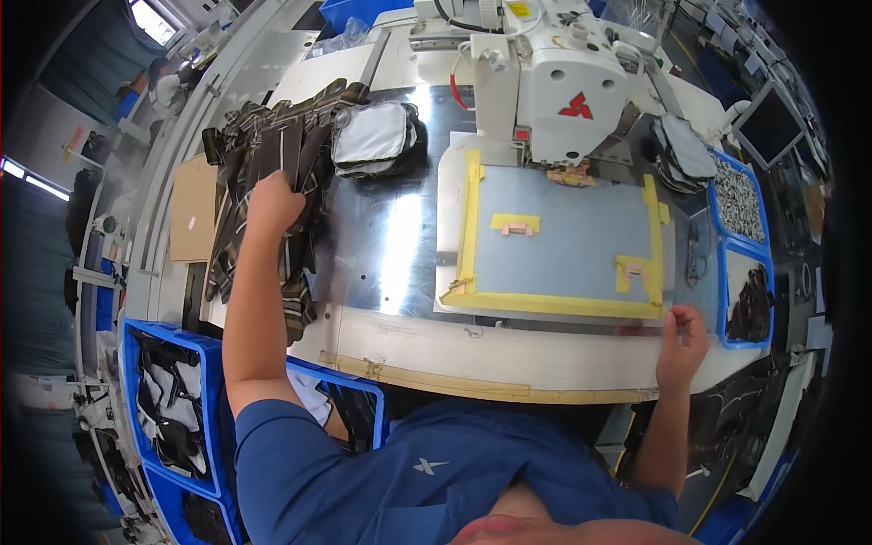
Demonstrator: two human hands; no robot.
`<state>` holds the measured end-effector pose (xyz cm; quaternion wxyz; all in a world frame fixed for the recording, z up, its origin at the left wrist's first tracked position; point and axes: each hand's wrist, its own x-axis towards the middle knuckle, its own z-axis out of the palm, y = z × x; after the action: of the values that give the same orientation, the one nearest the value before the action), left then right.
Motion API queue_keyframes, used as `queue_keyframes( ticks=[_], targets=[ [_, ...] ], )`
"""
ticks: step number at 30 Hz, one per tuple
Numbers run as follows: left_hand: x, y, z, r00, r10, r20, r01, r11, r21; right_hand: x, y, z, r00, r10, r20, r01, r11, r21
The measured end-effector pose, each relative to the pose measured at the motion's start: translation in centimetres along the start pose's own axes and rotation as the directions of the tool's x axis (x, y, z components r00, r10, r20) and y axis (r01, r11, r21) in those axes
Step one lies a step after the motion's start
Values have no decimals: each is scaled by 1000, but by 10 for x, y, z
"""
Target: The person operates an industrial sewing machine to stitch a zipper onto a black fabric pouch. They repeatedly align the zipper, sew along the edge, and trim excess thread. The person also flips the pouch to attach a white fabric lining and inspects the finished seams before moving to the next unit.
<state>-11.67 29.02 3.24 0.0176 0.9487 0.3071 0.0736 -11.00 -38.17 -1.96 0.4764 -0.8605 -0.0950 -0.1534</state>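
My left hand (275, 205) is closed on a dark fabric piece (282, 150) with a white line down it, on top of a heap of brown plaid fabric (297, 282) at the left of the table. My right hand (683, 348) has its fingers curled, with the thumb and fingertips at the near right corner of a flat sewing template (572, 250). Yellow tape edges this translucent sheet, and small pinkish pieces are taped onto it. The white sewing machine head (570, 104) stands over the template's far edge, its needle area partly hidden.
Stacked white-and-black pieces (371, 136) lie beside the plaid heap; another stack (683, 150) sits right of the machine. Blue bins (740, 195) with small parts stand at the right. A blue crate (211, 400) of fabric is lower left. Brown cardboard (193, 213) lies far left.
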Motion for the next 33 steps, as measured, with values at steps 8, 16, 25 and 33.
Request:
queue_keyframes(
  ticks=[8, 16, 25, 33],
  targets=[
    [-15, -14, -51, 973, -83, -216, -31, 879, -475, 12, -24, 20, 983, -169, 70, 171, 985, -30],
    [-195, 173, -83, 445, 758, -477, -892, 325, -316, 43, -107, 89, 629, -60, 775, -662, 482, 574],
    [-189, 202, -5, 735, 675, -56, -465, 442, -767, 30, -90, 105, 626, 53, 778, -659, 570, 491],
    [-146, 257, 3, 612, 772, 169, 321, -47, -946, 41, -99, 87, 678, -47, 734, -470, 739, 482]
  ],
)
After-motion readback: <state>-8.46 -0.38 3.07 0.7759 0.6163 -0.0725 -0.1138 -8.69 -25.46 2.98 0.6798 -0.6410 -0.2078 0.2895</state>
